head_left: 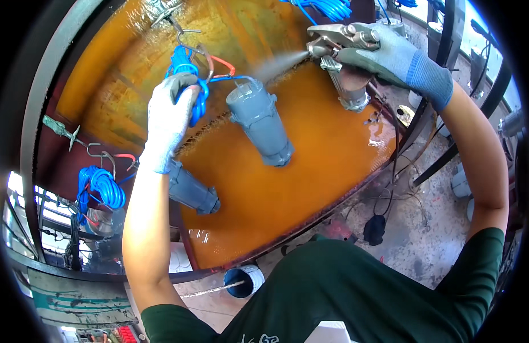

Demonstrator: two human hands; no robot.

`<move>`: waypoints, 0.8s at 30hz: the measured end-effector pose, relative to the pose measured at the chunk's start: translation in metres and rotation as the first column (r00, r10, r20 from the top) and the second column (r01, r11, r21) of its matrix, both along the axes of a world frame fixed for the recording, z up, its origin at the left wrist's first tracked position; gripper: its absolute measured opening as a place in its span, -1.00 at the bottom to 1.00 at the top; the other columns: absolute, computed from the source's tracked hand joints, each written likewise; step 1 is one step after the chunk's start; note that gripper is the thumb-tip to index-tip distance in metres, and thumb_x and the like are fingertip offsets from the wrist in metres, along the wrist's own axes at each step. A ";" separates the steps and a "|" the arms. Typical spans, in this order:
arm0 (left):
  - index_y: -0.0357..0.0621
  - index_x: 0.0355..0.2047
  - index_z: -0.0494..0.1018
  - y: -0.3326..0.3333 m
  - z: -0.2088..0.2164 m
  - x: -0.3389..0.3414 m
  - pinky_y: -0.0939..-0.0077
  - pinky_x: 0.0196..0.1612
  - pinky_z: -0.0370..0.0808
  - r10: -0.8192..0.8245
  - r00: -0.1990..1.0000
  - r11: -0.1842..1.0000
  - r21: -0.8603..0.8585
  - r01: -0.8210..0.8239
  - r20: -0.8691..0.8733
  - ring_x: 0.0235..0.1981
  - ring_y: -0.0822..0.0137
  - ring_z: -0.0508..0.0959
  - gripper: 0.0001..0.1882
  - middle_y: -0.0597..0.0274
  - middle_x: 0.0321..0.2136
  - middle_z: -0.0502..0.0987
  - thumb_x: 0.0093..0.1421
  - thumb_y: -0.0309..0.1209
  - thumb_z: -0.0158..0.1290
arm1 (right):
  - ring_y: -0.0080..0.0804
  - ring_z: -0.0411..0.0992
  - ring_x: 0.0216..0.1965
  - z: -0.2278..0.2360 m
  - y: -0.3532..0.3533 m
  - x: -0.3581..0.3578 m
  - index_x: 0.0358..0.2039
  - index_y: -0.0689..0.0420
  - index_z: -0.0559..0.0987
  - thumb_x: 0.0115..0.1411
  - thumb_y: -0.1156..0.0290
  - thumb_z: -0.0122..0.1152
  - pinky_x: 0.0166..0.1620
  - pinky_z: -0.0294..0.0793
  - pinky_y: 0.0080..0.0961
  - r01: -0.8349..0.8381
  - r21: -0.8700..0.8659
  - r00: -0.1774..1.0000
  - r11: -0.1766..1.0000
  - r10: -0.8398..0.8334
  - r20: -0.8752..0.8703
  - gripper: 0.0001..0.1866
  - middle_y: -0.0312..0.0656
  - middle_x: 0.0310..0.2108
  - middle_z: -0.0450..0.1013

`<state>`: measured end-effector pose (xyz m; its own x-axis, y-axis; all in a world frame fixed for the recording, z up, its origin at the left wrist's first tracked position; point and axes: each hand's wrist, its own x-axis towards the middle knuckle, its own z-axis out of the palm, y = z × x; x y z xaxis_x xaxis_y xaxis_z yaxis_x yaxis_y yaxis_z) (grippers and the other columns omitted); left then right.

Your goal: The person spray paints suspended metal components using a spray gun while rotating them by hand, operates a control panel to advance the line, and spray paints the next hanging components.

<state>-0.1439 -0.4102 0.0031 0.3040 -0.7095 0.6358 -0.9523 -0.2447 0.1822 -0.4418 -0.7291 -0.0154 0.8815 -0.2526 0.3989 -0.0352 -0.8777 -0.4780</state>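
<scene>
My left hand (168, 108), in a pale glove with grey fingers, is closed round a coiled bundle of blue cable (183, 60) that hangs from a metal hook (205, 56). In my gloved right hand (399, 54) is a metal spray gun (340, 38). A fan of mist (279, 66) leaves its nozzle toward the left, above a grey-coated cylinder (263, 126) shaped like a pump body. This cylinder hangs tilted, its upper end near the blue cable. Partly behind my left wrist is a second grey cylinder (193, 190). Bare metal shows on another cylinder (354, 94) below the spray gun.
An orange-brown, wet-looking basin (241, 220) lies below the cylinders, with a dark rim. More blue cable coils (101, 187) hang at left and at the top. A bucket (252, 280) with a stick stands near my knee. Hoses (396, 148) run down at right beside a dark frame post (450, 34).
</scene>
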 end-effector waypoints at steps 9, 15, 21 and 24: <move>-0.23 0.07 0.65 0.022 0.004 0.057 0.45 0.04 0.57 0.231 0.972 0.973 -0.001 -0.231 0.042 -0.14 0.32 0.68 -0.56 0.07 -0.10 0.71 0.24 -0.50 -0.08 | -0.58 0.57 -0.53 -0.025 0.027 -0.030 -0.10 0.20 0.66 0.39 0.10 0.32 -0.43 0.60 -0.50 -0.181 0.219 0.955 0.959 0.225 -0.192 -0.62 -0.20 -0.54 0.61; -0.14 0.14 0.64 0.002 0.002 0.085 0.38 -0.06 0.60 0.409 0.900 0.902 0.086 -0.424 0.151 -0.29 0.29 0.73 -0.51 0.06 -0.29 0.75 0.26 -0.47 -0.10 | -0.11 0.64 -0.35 -0.023 0.069 -0.037 -0.18 0.14 0.55 0.37 0.23 0.34 -0.20 0.62 -0.23 -0.140 -0.087 0.986 0.986 0.131 -0.105 -0.75 -0.09 -0.46 0.56; 0.05 0.12 0.66 -0.009 0.000 0.109 0.16 0.18 0.54 0.420 0.906 0.897 0.121 -0.424 0.058 0.03 -0.06 0.68 -0.53 -0.07 -0.01 0.70 0.26 -0.39 -0.06 | -0.17 0.65 -0.41 -0.015 0.080 -0.044 -0.22 0.12 0.54 0.37 0.21 0.36 -0.23 0.62 -0.26 -0.225 0.113 0.939 0.968 0.247 -0.239 -0.74 -0.11 -0.48 0.59; 0.10 0.15 0.65 -0.020 0.001 0.105 0.17 0.21 0.52 0.443 0.888 0.878 0.141 -0.457 0.121 0.08 -0.04 0.67 -0.55 -0.05 0.04 0.69 0.33 -0.38 -0.07 | -0.38 0.66 -0.44 -0.012 0.057 -0.038 -0.17 0.15 0.57 0.37 0.20 0.33 -0.26 0.65 -0.39 0.015 0.140 0.936 0.990 0.035 -0.351 -0.73 -0.18 -0.49 0.62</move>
